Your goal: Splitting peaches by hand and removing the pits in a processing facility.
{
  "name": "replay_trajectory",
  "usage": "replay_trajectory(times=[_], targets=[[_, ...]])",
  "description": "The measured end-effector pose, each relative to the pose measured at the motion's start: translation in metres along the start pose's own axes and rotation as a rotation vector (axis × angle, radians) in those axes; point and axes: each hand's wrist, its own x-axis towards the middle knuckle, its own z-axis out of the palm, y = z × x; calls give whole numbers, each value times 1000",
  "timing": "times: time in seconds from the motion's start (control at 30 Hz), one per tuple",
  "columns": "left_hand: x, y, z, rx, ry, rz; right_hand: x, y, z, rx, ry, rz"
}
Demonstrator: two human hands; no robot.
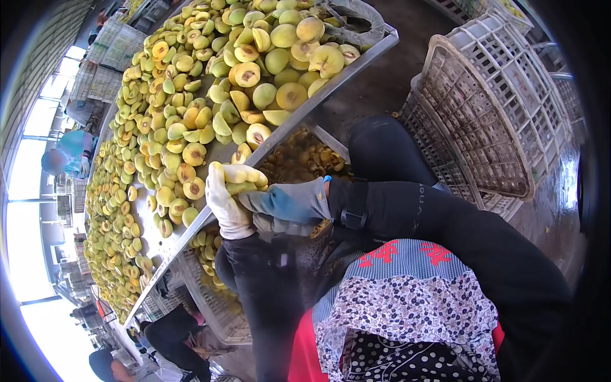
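My left hand [228,205], in a white glove with yellow-stained fingertips, is closed around a yellow-green fruit [240,188], mostly covered by the fingers. Pressed against it from the right is my right hand [289,202], in a grey and blue glove, its fingers closed; what they grip is hidden. Both hands meet just over the metal edge [286,127] of a sloping table. Many halved and whole yellow-green fruits [191,118] lie on that table, several showing brown centres.
Beneath the table are a crate [219,312] and more fruit pieces [305,153]. Stacked plastic crates [477,108] stand at the right. A person in blue-green [73,145] is beyond the table at the left; another person's dark-clothed leg [172,334] shows at lower left.
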Motion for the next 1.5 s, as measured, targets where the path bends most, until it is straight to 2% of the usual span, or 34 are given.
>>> replay_trajectory(times=[0.03,0.13,0.2,0.23,0.3,0.33,0.4,0.43,0.47,0.53,0.57,0.6,0.67,0.7,0.77,0.8,0.87,0.9,0.93,0.97,1.0,1.07,1.13,1.2,1.3,1.33,1.37,1.43,1.5], targets=[[2,-4,-3,-31,-45,6,-4,-2,8,18,49,24],[4,-4,0,-68,-94,36,8,6,-4,149,-124,41],[2,-3,1,-113,-102,36,8,12,-5,176,-227,-35],[0,-1,6,-180,-3,6,8,15,-6,189,-278,-73],[-1,5,14,-313,195,-49,19,19,-9,416,-540,-7],[4,2,-1,-420,243,-81,24,22,-9,528,-671,30],[8,-1,-23,-65,325,91,32,30,-4,555,-701,-60],[1,5,-30,-116,331,157,34,32,-4,571,-717,-105],[-2,8,-61,-321,301,85,33,33,-3,615,-653,-76],[-18,35,-69,-268,637,192,28,32,-4,701,-523,-17],[-29,47,-92,-176,620,242,20,24,3,587,-315,-38],[-39,61,-117,-82,600,292,19,22,5,512,-227,-64],[-52,81,-142,489,985,322,20,18,7,355,-57,-112],[-56,86,-146,514,1046,321,25,19,6,366,-8,-112],[-46,92,-145,641,922,281,38,23,1,389,99,-117],[-38,93,-142,700,858,256,30,17,11,276,213,-130],[-2,69,-159,767,601,127,14,5,29,46,442,-159],[17,51,-161,892,506,121,16,5,27,46,438,-153],[30,42,-149,1192,505,114,19,7,22,47,435,-146],[41,33,-134,1170,457,-2,22,8,16,52,436,-140],[46,23,-123,1209,408,-79,24,8,8,154,306,-94],[70,-13,-153,1612,496,79,27,8,-13,368,46,14],[63,0,-133,1575,385,68,19,3,-15,330,15,46],[66,-2,-143,1414,317,66,-2,-11,-6,84,137,54],[60,3,-132,865,341,84,-18,-17,-8,19,72,-29],[54,13,-115,626,347,73,-18,-14,-8,56,54,-32],[45,26,-97,541,352,29,-16,-11,-9,91,35,-38],[31,31,-73,428,359,69,-9,-7,-10,185,-24,-88],[22,22,-59,418,365,89,2,-1,-12,333,-192,-59]])
